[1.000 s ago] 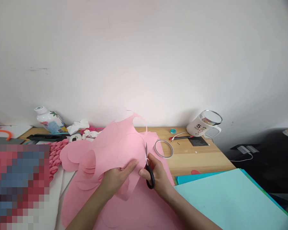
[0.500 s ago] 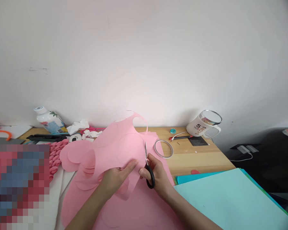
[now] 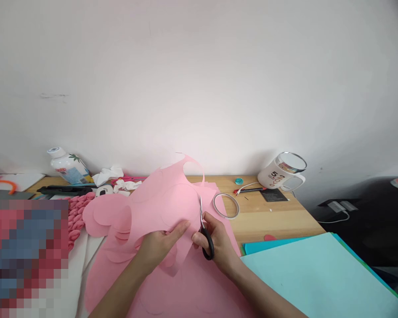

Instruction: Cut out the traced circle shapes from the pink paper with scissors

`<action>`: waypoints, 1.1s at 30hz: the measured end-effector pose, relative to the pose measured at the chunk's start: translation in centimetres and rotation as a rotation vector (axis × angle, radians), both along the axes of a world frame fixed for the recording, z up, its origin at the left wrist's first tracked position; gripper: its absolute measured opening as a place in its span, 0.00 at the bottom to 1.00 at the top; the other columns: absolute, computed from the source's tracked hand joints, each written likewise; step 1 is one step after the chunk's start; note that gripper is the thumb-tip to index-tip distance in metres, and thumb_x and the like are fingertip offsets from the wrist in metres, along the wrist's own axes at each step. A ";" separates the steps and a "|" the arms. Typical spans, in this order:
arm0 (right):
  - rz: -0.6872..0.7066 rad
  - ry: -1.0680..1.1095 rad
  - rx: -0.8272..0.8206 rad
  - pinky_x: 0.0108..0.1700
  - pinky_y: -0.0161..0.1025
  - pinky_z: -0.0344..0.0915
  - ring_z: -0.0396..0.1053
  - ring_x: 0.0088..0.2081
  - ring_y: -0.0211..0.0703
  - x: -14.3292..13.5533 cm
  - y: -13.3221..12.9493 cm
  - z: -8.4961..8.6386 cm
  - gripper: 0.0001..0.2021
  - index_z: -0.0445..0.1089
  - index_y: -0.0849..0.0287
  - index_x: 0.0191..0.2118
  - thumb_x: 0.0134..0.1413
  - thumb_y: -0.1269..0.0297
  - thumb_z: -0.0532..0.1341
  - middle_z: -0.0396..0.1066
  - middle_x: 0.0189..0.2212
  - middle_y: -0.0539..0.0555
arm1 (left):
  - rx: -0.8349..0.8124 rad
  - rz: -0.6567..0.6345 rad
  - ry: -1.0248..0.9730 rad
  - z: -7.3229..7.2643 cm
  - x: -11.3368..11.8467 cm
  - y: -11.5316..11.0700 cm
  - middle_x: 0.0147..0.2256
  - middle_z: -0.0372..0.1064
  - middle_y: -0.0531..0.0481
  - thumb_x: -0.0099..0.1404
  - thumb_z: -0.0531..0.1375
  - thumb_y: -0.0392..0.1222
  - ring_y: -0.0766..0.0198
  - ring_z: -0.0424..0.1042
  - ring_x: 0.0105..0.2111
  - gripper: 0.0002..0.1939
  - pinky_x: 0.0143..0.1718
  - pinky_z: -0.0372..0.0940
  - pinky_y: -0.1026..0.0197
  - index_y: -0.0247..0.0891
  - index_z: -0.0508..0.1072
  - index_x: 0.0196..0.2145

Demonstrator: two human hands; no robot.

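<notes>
My left hand (image 3: 162, 247) pinches the lower edge of a pink paper sheet (image 3: 172, 198), thumb on top and fingers underneath. Faint curved outlines are drawn on this sheet, and rounded pieces are cut out of its edges. In my right hand (image 3: 217, 240) is a pair of black-handled scissors (image 3: 208, 245), blades pointing up at the sheet's right side. Beneath lie more pink sheets (image 3: 192, 291), and cut round pink pieces (image 3: 108, 212) rest at the left.
A clear ring (image 3: 226, 206), likely a tape roll, lies right of the paper. Farther back stand a white mug (image 3: 275, 173) and a white bottle (image 3: 69, 165) by the wall. Turquoise sheets (image 3: 305, 269) are stacked at right. Crumpled tissues (image 3: 109, 175) and a pink braided item (image 3: 79, 214) sit left.
The scissor blades have shifted very slightly left against the pink sheet. Both hands stay almost where they were.
</notes>
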State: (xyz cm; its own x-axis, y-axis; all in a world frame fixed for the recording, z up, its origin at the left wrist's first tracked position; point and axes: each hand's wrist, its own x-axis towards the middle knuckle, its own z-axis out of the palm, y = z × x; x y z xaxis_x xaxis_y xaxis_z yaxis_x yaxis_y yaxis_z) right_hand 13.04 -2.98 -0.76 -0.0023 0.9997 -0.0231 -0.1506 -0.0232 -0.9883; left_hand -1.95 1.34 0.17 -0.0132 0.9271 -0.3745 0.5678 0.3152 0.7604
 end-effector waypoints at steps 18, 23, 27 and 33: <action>0.050 0.074 0.065 0.20 0.30 0.41 0.43 0.20 0.30 0.4 0.2 -0.1 0.23 0.54 0.57 0.27 0.36 0.54 0.70 0.50 0.18 0.41 | -0.050 -0.031 0.049 0.3 0.0 -0.3 0.14 0.64 0.50 0.40 0.58 0.69 0.54 0.67 0.22 0.26 0.28 0.62 0.56 0.43 0.64 0.09; 0.030 0.053 0.050 0.20 0.30 0.41 0.43 0.20 0.30 0.4 0.4 -0.3 0.24 0.52 0.57 0.26 0.36 0.55 0.70 0.49 0.17 0.40 | -0.037 -0.059 -0.005 -0.1 -0.3 -0.2 0.13 0.63 0.51 0.40 0.60 0.67 0.56 0.66 0.20 0.24 0.24 0.62 0.58 0.44 0.64 0.09; 0.018 0.047 0.022 0.20 0.30 0.40 0.42 0.20 0.30 0.4 0.3 -0.3 0.23 0.53 0.57 0.26 0.36 0.55 0.70 0.49 0.17 0.40 | -0.008 -0.057 -0.061 -0.1 -0.6 -0.1 0.15 0.67 0.50 0.42 0.61 0.64 0.53 0.69 0.23 0.22 0.26 0.64 0.57 0.42 0.70 0.14; -0.002 0.032 -0.003 0.21 0.31 0.41 0.44 0.20 0.31 0.4 0.2 -0.4 0.22 0.52 0.56 0.25 0.37 0.57 0.69 0.50 0.17 0.41 | 0.041 -0.087 -0.110 -0.1 -0.7 -0.1 0.15 0.68 0.50 0.43 0.62 0.61 0.51 0.72 0.28 0.19 0.30 0.66 0.57 0.42 0.72 0.14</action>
